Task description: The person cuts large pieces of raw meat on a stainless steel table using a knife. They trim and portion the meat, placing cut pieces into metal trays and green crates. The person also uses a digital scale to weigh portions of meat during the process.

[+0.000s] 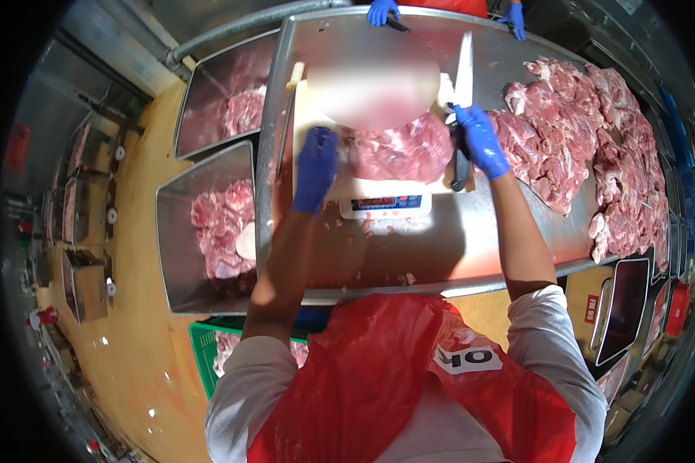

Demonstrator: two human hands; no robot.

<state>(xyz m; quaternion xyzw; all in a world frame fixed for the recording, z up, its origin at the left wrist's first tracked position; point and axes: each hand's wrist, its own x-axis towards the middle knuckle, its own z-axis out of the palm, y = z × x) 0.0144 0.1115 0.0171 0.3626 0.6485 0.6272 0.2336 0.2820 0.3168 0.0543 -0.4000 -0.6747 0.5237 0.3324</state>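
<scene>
A slab of raw meat (398, 150) lies on a whitish cutting board (367, 187), its far part covered by a blurred patch. Beneath the board's near edge shows a scale (386, 205) with a small display. My left hand (316, 166), in a blue glove, is at the meat's left side with its fingers curled in; whatever they grip is hidden. On the right side of the meat, my right hand (483, 139), gloved too, closes on a knife (463, 73). Its blade points away from me, and the black handle sticks out below the fingers.
Many raw meat pieces (552, 147) cover the right of the steel table (347, 262). Metal bins (174, 247) holding meat stand left; a green crate (202, 351) sits below the near edge. Across the table are a co-worker's gloved hands (382, 11), one beside a dark handle.
</scene>
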